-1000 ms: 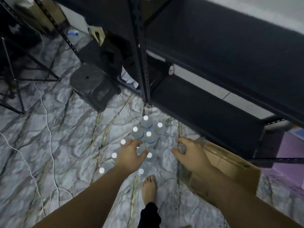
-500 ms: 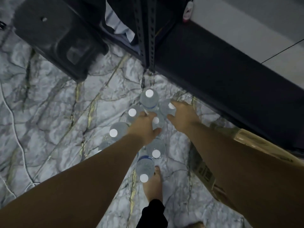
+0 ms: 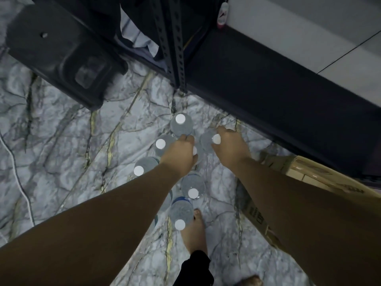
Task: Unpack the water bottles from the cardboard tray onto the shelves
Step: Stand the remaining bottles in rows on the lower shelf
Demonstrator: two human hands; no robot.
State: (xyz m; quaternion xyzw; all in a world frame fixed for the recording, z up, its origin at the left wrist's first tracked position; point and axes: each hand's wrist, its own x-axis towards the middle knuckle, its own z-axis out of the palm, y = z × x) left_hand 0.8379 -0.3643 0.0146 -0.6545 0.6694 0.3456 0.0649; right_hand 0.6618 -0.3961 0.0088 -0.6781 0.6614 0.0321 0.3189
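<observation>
Seven white-capped water bottles [image 3: 181, 125] visible on marble floor [image 3: 61, 141]; more possibly hidden under forearms. Left hand [image 3: 179, 154] curled over middle bottle [image 3: 196, 153]; right hand [image 3: 228, 147] grips bottle [image 3: 208, 141] at 1 o'clock. Cardboard tray [image 3: 309, 174] at 3 o'clock, partly hidden.

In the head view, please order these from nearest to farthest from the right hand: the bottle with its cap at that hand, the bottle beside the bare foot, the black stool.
From the right hand:
1. Bottle at the hand, touching its fingers.
2. Bottle beside the bare foot, lower left.
3. Black stool, far upper left.
</observation>
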